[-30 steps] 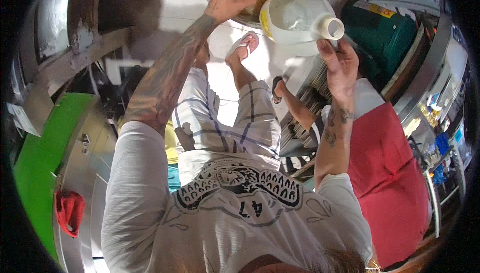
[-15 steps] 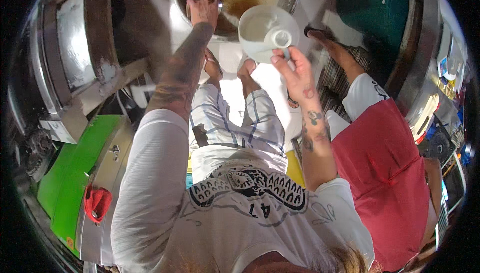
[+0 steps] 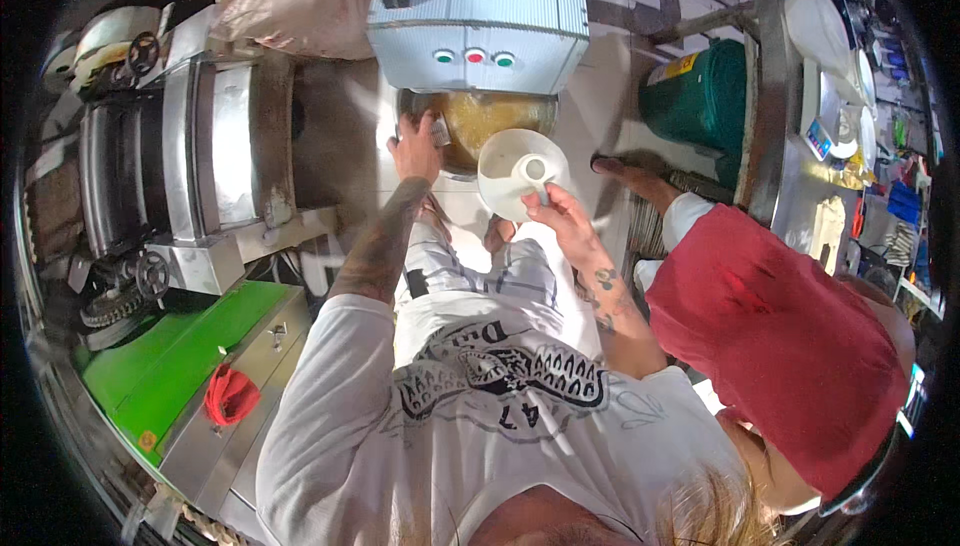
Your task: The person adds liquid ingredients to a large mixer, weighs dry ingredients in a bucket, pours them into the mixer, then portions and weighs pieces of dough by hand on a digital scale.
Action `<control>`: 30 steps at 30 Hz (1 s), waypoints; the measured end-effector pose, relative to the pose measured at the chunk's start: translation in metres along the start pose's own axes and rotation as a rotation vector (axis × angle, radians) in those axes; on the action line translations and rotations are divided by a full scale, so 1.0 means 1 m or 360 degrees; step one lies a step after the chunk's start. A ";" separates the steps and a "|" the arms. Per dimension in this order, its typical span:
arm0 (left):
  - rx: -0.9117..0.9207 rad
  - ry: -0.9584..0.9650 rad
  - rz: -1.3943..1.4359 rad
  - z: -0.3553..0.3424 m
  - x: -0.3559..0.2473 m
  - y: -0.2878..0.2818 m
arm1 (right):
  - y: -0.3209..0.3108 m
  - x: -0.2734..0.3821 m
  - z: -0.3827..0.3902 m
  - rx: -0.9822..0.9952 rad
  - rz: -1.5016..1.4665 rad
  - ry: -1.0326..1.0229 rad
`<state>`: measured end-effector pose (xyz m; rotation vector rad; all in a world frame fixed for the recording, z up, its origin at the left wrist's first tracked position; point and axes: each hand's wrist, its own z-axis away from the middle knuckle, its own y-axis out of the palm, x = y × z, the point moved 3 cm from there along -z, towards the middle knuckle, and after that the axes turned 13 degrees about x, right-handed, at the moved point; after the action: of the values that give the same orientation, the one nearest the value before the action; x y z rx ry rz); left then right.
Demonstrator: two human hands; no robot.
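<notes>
My right hand (image 3: pixel 563 221) grips a white funnel (image 3: pixel 503 159) by the part near its round spout, thumb and fingers closed on it. The funnel hangs over the near right rim of a large round metal bowl (image 3: pixel 462 175). Yellowish-brown contents (image 3: pixel 490 126) show inside the bowl. My left hand (image 3: pixel 415 151) is at the bowl's left side, fingers bent around a small greyish, shiny thing whose kind I cannot make out. The bowl's far part is hidden under a light-blue ribbed machine housing (image 3: pixel 480 1).
A red and two green buttons sit on the housing's front. To the right, a person in a red apron (image 3: pixel 770 336) stands close, one foot near the bowl. A dark green bin (image 3: pixel 695 101) stands behind. Left are a metal roller machine (image 3: pixel 235 141) and a green-topped cabinet (image 3: pixel 180 371) with red cloth (image 3: pixel 232 394).
The view has tilted up, bringing the blue housing and its buttons into sight. My left hand stays at the bowl's left side; my right hand still holds the funnel near the bowl.
</notes>
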<state>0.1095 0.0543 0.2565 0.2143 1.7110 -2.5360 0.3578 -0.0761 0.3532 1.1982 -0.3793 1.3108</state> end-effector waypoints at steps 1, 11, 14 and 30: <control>-0.0038 -0.0027 0.0005 0.009 0.005 -0.014 | 0.014 0.033 0.009 0.0067 0.0141 -0.0090; -0.0521 0.0172 0.1569 0.062 0.175 -0.275 | 0.267 0.313 -0.004 0.0039 0.0661 -0.0539; -0.1116 0.0596 0.1610 0.060 0.245 -0.413 | 0.366 0.387 -0.018 -0.0034 0.1024 -0.0987; -0.1565 0.0281 0.1250 -0.080 0.390 -0.768 | 0.656 0.600 -0.294 -0.0545 0.1437 -0.1988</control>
<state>-0.3765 0.4231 0.8694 0.8193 2.1180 -1.0243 -0.1494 0.3610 1.0073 1.4733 -2.1369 0.9362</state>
